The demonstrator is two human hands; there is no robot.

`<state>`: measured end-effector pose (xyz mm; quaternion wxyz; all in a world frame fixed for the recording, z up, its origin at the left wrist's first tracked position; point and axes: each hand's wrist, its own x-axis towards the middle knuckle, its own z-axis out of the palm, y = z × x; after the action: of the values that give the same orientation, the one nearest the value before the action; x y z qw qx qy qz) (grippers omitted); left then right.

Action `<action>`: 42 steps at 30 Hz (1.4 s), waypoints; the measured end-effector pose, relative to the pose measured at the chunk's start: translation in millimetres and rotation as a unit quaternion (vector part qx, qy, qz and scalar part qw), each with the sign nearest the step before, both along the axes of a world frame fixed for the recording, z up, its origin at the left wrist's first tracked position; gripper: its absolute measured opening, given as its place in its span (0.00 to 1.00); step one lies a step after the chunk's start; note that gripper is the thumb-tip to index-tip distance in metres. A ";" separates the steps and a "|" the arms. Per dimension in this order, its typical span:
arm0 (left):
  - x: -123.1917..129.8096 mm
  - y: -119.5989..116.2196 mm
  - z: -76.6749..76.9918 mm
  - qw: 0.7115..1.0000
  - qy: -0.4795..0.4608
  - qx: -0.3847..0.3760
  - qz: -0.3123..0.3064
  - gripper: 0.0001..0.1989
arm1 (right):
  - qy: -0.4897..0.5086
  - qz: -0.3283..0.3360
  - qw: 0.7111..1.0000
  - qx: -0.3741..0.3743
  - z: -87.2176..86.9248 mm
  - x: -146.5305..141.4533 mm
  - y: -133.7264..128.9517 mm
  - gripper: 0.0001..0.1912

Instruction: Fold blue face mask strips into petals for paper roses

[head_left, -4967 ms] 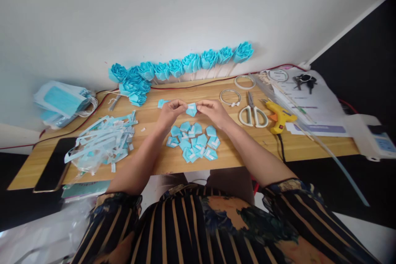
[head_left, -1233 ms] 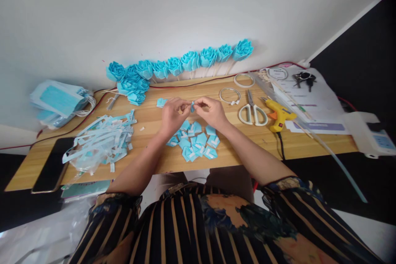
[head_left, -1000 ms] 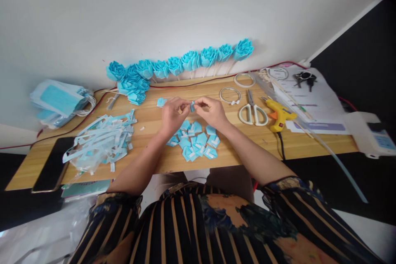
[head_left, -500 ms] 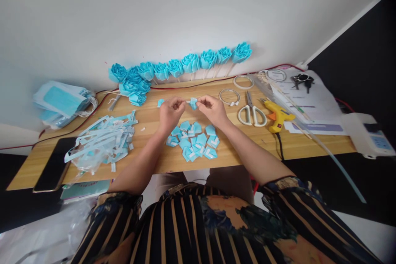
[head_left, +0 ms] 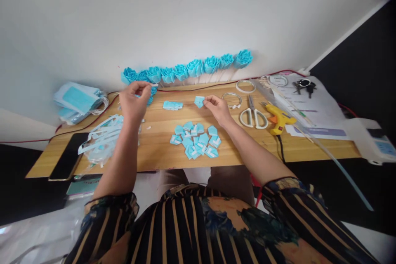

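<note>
Between thumb and finger of my left hand is a small white strip, probably tape backing, raised in front of the blue flowers. My right hand pinches the edge of a folded blue petal above the table. Left of that petal lies an overlapping row of blue petals. Nearer to me, several loose folded petals are spread in a cluster, some with white strips on them.
Blue flowers on sticks lean along the wall. On the right are scissors, tape rolls, a yellow glue gun and keys. Leftward are cut scraps, a phone and face masks.
My hands have moved apart: the left went left and up with the white strip, the right stayed near with the petal. The row of petals once behind my left hand now shows.
</note>
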<state>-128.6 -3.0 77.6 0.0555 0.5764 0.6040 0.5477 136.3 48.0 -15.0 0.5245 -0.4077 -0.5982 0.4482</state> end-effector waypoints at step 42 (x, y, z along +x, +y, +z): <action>56.7 9.1 -32.7 0.944 0.144 -0.122 -0.269 0.13 | -0.047 0.130 0.990 0.004 5.0 -3.6 -12.9 0.12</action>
<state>-71.8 6.1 44.9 0.1829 0.7791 0.4902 0.3452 132.7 35.1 -10.0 0.4350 -0.3451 -0.6716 0.4905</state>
